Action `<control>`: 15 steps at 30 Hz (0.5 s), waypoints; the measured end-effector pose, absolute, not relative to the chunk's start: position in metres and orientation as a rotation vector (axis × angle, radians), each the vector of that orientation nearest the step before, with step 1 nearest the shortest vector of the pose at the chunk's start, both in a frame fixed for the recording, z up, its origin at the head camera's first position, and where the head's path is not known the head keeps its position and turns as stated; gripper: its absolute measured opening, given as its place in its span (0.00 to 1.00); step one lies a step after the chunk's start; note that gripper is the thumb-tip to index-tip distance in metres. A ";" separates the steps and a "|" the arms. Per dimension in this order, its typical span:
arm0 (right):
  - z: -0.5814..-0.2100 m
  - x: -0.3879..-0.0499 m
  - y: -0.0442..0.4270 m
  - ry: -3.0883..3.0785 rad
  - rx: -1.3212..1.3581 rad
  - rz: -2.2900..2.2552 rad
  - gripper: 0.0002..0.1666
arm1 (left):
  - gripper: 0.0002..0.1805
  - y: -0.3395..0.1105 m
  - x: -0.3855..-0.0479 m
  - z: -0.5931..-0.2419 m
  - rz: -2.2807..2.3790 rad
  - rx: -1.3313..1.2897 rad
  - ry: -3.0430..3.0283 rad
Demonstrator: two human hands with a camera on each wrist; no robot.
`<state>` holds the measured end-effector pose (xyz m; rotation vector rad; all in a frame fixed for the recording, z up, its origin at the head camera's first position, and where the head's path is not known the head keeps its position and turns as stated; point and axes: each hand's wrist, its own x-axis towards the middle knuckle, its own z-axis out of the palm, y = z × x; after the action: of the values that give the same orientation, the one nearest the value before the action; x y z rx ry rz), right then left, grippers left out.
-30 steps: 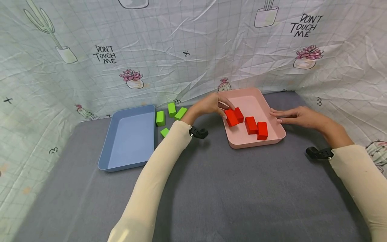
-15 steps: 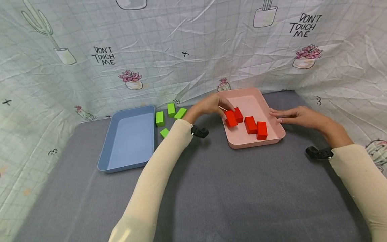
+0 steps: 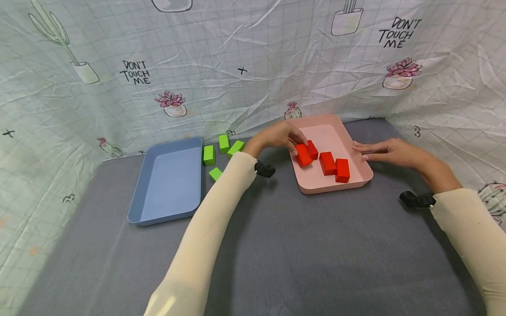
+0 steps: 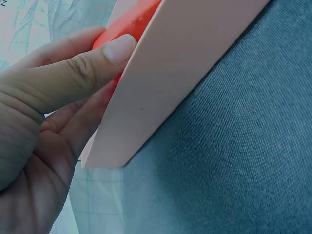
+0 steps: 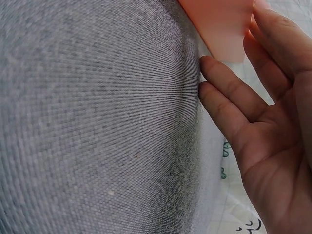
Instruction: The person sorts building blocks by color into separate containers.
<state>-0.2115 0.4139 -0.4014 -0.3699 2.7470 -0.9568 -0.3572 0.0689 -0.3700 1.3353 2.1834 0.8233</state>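
Note:
My left hand (image 3: 280,135) reaches over the left wall of the pink tray (image 3: 330,131) and pinches a red block (image 3: 303,155) between thumb and fingers. That block (image 4: 139,22) sits just inside the tray wall in the left wrist view. Close by it lies another red block (image 3: 312,150), partly covered. Two more red blocks, one (image 3: 327,163) beside the other (image 3: 342,170), stand nearer the tray's front. My right hand (image 3: 395,152) touches the tray's right wall with extended fingers. In the right wrist view, two fingertips (image 5: 209,92) reach down to the grey cloth.
On the left stands a blue tray (image 3: 170,184) with nothing in it. Several green blocks (image 3: 209,155) lie on the grey cloth (image 3: 316,245) between the trays, partly behind my left forearm. A patterned curtain (image 3: 245,52) rises behind.
My left forearm and wrist have shifted slightly right. The pinched red block has turned and moved a little within the pink tray. My right hand has kept its place.

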 end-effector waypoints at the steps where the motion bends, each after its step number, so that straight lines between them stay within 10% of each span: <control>1: -0.401 -0.212 0.414 2.747 -0.371 -0.955 0.29 | 0.21 0.070 -0.357 -0.370 0.818 1.328 2.184; 15: -0.403 -0.212 0.415 2.766 -0.354 -0.931 0.29 | 0.20 0.080 -0.362 -0.359 0.723 1.278 2.089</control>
<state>-0.2116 0.4145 -0.4030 -0.3544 2.7665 -0.9306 -0.3623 0.0798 -0.3590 1.2776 2.0886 0.7228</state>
